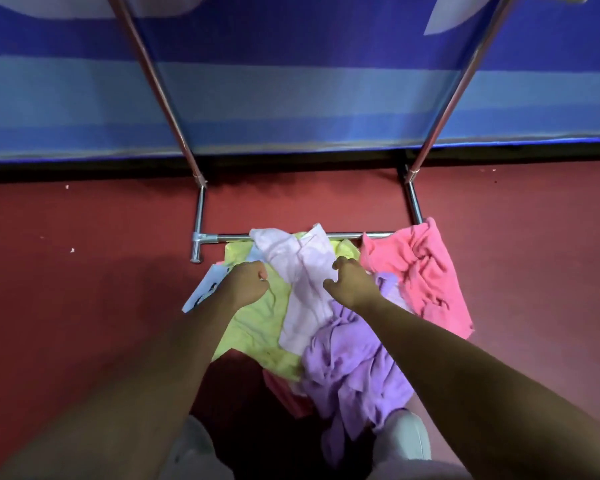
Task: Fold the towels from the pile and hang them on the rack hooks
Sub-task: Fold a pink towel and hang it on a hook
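Rack (201, 209): bare chrome tubing on a red floor (84, 271), hooks out of view.
Pile (326, 323): crumpled terry towels heaped against the base bar.
Pale pink towel (302, 299): topmost; likely light, limp, best taken by two corners.
Left hand (246, 282): curled closed at its edge; actual grip unclear.
Right hand (349, 280): fingers pinching its fabric.

Both arms extend forward and down; left hand (245, 284) curled into a fist, right hand (350, 284) with fingers bent, pinching.
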Tool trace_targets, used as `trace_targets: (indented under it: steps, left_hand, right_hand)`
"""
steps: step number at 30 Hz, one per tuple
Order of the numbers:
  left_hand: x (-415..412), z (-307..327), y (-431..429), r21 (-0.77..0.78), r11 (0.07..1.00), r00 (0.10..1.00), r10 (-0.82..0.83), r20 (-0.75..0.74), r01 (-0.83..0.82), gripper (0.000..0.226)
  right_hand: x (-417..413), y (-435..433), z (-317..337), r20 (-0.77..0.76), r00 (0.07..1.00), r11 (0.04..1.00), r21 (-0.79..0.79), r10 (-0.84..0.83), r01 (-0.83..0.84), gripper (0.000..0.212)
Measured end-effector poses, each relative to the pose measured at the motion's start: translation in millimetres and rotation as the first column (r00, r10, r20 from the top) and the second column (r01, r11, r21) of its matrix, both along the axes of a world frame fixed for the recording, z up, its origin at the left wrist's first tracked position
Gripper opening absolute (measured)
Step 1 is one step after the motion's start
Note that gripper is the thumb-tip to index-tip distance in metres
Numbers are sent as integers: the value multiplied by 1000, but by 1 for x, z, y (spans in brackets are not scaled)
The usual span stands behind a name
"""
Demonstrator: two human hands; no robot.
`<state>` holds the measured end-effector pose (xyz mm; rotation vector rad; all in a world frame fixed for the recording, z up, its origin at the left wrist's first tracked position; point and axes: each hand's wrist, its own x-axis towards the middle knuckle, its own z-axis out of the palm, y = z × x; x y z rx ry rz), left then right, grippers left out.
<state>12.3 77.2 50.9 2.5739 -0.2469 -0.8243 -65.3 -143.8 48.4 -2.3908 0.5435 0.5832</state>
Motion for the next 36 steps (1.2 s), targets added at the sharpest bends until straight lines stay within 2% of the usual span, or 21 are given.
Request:
trace_targets:
  steps: [4, 7, 10, 12, 15, 16, 18, 21, 23, 25, 27, 28, 30, 34, 36]
  left_hand:
    - [1, -46, -17, 5, 1000, 996, -28, -86, 28, 15]
    - [-5, -77, -34, -29, 999, 992, -24, -123, 21, 19]
    - [-11, -98, -50, -72, 991, 984, 99, -149, -111, 23]
    - [-14, -110, -57, -104, 968, 958, 207, -196, -230, 20]
    - [-20, -122, -62, -115, 973, 961, 172, -218, -200, 37]
    - [-21, -121, -62, -135, 971, 959, 163, -231, -198, 42]
    - [-23, -113, -61, -221, 943, 942, 183, -281, -249, 45]
    - [-17, -77, -59, -351, 862, 902, 238, -360, -367, 26]
    - [-10, -48, -58, -462, 771, 876, 249, -414, -437, 9]
    - [-1, -9, -57, -548, 685, 863, 255, -437, -480, 26]
    - [1, 38, -57, -644, 590, 869, 257, -422, -487, 23]
    - [0, 60, -55, -687, 543, 874, 260, -410, -484, 19]
    - [-5, 107, -50, -747, 478, 886, 273, -374, -462, 15]
    - [-22, 195, -40, -824, 385, 900, 308, -309, -415, 14]
    - [-36, 236, -34, -860, 313, 899, 312, -306, -402, 12]
  right_hand:
    - [-2, 3, -50, -93, 996, 1000, 16, -1, 2, 58]
    - [2, 3, -77, -58, 994, 995, 26, -98, 99, 62]
    - [5, -3, -102, -79, 983, 977, 124, -167, 176, 68]
    - [3, -8, -117, -94, 967, 956, 154, -237, 249, 49]
    - [-1, -10, -126, -73, 948, 928, 195, -308, 317, 16]
    - [-1, -10, -123, -73, 946, 915, 238, -316, 325, 12]
    - [0, -12, -109, -84, 943, 883, 333, -322, 331, 17]
    - [7, -19, -66, -71, 940, 854, 399, -334, 333, 14]
    - [17, -24, -34, -20, 935, 836, 441, -353, 325, 21]
    - [22, -24, 9, 73, 929, 826, 487, -364, 285, 31]
    - [25, -22, 53, 156, 914, 816, 524, -374, 244, 40]
    - [25, -20, 75, 186, 907, 804, 552, -377, 221, 37]
    - [16, -12, 127, 245, 893, 777, 609, -377, 160, 11]
    - [-9, 3, 215, 365, 836, 751, 656, -410, 81, 2]
    - [-24, 11, 249, 401, 816, 756, 651, -415, 64, 21]
